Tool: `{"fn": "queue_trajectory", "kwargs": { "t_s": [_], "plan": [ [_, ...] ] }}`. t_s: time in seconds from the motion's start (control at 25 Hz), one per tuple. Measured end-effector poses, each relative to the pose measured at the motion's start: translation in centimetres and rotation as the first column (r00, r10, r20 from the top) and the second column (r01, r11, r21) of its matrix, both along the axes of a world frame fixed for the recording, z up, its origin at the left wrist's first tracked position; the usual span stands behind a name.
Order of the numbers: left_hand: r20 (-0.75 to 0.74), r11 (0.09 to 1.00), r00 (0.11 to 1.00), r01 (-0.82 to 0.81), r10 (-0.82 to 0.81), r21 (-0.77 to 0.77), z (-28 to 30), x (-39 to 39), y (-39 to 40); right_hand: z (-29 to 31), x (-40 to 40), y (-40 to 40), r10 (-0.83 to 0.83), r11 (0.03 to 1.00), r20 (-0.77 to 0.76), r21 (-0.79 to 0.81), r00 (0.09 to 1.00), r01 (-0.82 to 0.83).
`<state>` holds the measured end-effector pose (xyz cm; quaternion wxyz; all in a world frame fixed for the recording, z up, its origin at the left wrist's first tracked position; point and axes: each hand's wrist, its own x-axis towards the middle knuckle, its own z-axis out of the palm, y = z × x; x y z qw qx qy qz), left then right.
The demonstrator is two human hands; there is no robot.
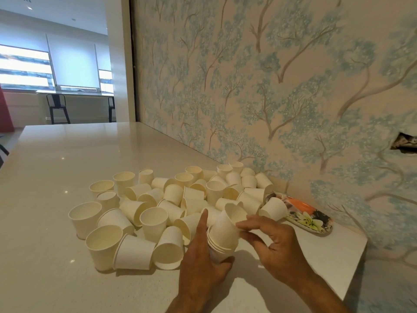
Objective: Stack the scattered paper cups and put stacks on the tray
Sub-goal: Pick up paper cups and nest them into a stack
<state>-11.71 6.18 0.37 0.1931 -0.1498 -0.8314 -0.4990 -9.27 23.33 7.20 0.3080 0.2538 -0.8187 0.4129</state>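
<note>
Several cream paper cups lie scattered in a heap on the white counter, some upright, some tipped or upside down. My left hand holds a short stack of nested cups, tilted with its mouth pointing away. My right hand pinches the rim of the top cup of that stack with thumb and fingers. A flower-patterned oval tray lies to the right against the wall. One tipped cup rests on the tray's left end.
The wall with tree wallpaper runs along the right side of the counter. The counter's right end lies just past the tray. Bare counter stretches to the left and front. Black stools stand far off by the windows.
</note>
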Motion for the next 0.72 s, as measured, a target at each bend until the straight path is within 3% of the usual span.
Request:
{"fn": "queue_trajectory", "kwargs": {
  "t_s": [0.12, 0.24, 0.32, 0.4, 0.48, 0.56, 0.72],
  "plan": [
    [-0.030, 1.000, 0.999, 0.029, -0.029, -0.002, -0.1, 0.0, 0.0, -1.4, -0.4, -0.2, 0.066, 0.976, 0.097, 0.199, 0.993, -0.085],
    [-0.078, 1.000, 0.997, 0.020, -0.021, -0.019, -0.2, 0.0, 0.1, -2.1, -0.8, -0.5, 0.132, 0.978, 0.108, 0.149, 0.985, -0.147],
    [-0.077, 1.000, 0.997, -0.011, 0.012, 0.022, -0.3, -0.2, 0.0, -2.3, -1.9, -0.5, 0.049, 0.999, 0.035, 0.019, 0.998, -0.050],
    [-0.075, 0.997, 0.996, -0.052, 0.056, 0.056, -0.5, -0.4, -0.1, -2.5, -3.8, -0.1, -0.135, 0.991, 0.045, 0.003, 0.990, 0.135],
    [-0.077, 0.994, 0.993, -0.079, 0.085, 0.081, -0.6, -0.6, -0.3, -2.9, -5.8, 0.3, -0.227, 0.951, 0.127, 0.244, 0.966, 0.191],
    [-0.076, 0.993, 0.994, -0.078, 0.085, 0.087, -0.6, -0.5, -0.2, -3.4, -7.3, 0.5, -0.262, 0.836, 0.195, 0.536, 0.945, 0.122],
    [-0.087, 0.996, 0.994, -0.059, 0.065, 0.064, -0.5, -0.5, -0.1, -4.1, -9.3, 0.0, -0.299, 0.671, 0.158, 0.736, 0.941, 0.090]
  ]
}}
